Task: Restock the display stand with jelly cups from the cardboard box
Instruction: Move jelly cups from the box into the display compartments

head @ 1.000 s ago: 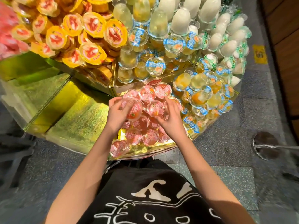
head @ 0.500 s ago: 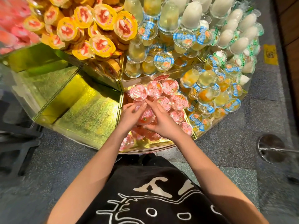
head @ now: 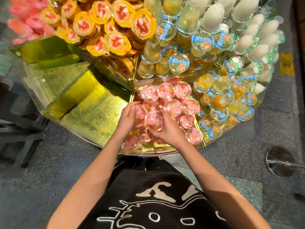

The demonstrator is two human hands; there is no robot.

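**As both hands draw back to the near rows, each takes a pink cup of its own**

Where a second ago the hands were spread apart deeper in the pile, they now sit side by side over the near half of the pink section. Half a second ago they met over a single cup. Now each has one. This looks like packing and straightening the front rows. The section seems nearly full, with only a strip of gold foil showing at the near edge.

Both forearms reach forward from the black shirt (head: 148,195) and converge. The left hand (head: 127,119) curls its fingers and thumb round a tilted cup (head: 140,113), whose lid is turned toward the other hand. Just beside it, the right hand (head: 170,131) grasps a second cup (head: 154,121) from the near right, lid up. The two cups touch.

Beyond them the pink cups (head: 173,106) lie in rows across the middle section of the display stand (head: 148,150). To the left, a gold-lined section (head: 92,113) shows its foil floor. To the right sit blue-lidded cups (head: 219,101). Farther off are orange-lidded cups (head: 118,42) on the left and white bottles (head: 212,15) on the right. The cardboard box is not in view.
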